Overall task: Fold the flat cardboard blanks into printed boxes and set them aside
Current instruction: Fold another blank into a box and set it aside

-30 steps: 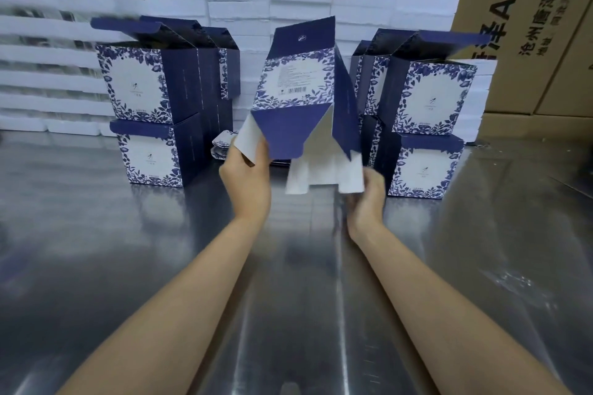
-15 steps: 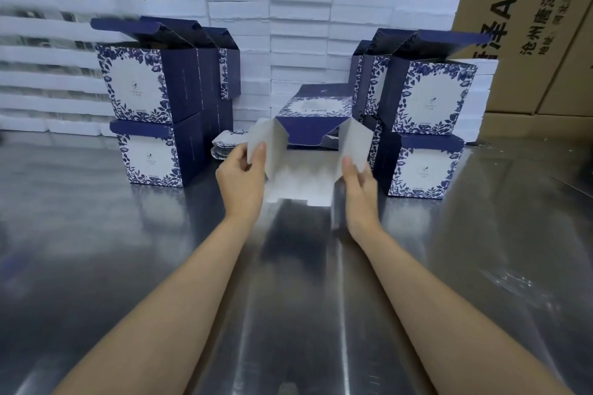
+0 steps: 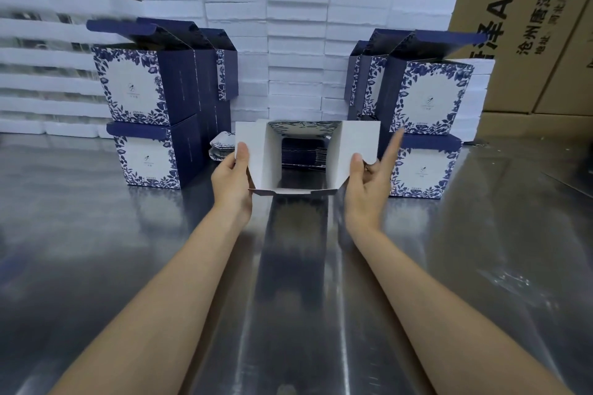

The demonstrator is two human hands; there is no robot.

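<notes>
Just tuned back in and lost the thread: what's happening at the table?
A person is shaping a blue-and-white printed cardboard box, opened into a tube with its white inside facing the camera. The left hand grips its left flap and the right hand its right flap. Finished printed boxes stand stacked on both sides on the shiny metal table.

Cool, even light fills the scene from overhead, moderately bright, with a bluish cast over everything. The polished metal desk (image 3: 96, 234) acts like a dull mirror, carrying pale streaks of glare down its middle and soft dark reflections under the printed boxes (image 3: 141, 125), while no hard shadows fall anywhere. The wide lens bends straight lines outward near the edges, the white foam stacks (image 3: 48, 51) at upper left are smeared with blur, and the centre stays fairly sharp.
</notes>
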